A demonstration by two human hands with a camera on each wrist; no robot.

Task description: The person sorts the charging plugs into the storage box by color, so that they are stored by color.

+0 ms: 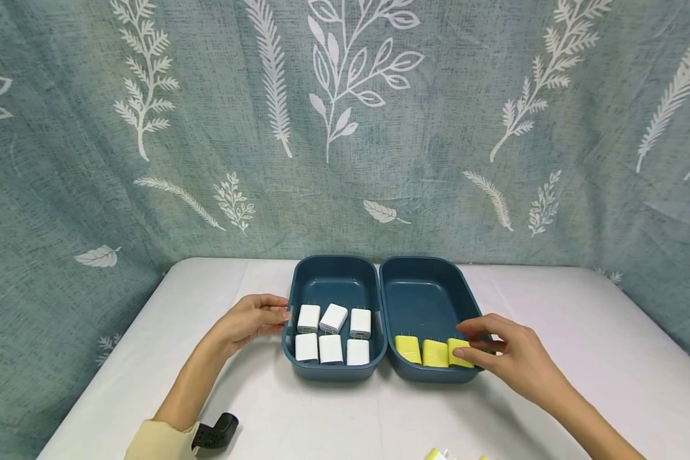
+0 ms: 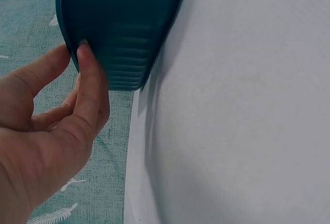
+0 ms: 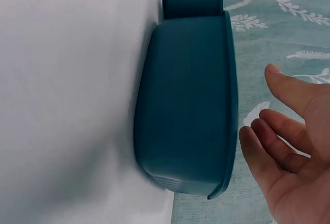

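Note:
My left hand [image 1: 257,317] pinches the left rim of a dark blue bin [image 1: 336,372]; in the left wrist view, thumb and fingers [image 2: 88,87] lie on either side of the bin's wall [image 2: 121,38]. Several white charger plugs [image 1: 330,349] stand in two rows inside. The right hand [image 1: 508,351] hovers over the near right corner of a second blue bin [image 1: 422,306], fingers loosely bent. Below its fingertips are three yellow charger plugs [image 1: 435,353] along the bin's near side. In the right wrist view, nothing lies between the right hand's [image 3: 289,141] thumb and fingers, above the bin [image 3: 185,100].
Both bins stand side by side on a white-covered table [image 1: 322,421]. At the front edge of the head view, another yellow-and-white plug [image 1: 437,454] is partly cut off. A leaf-patterned green curtain [image 1: 345,191] hangs behind the table.

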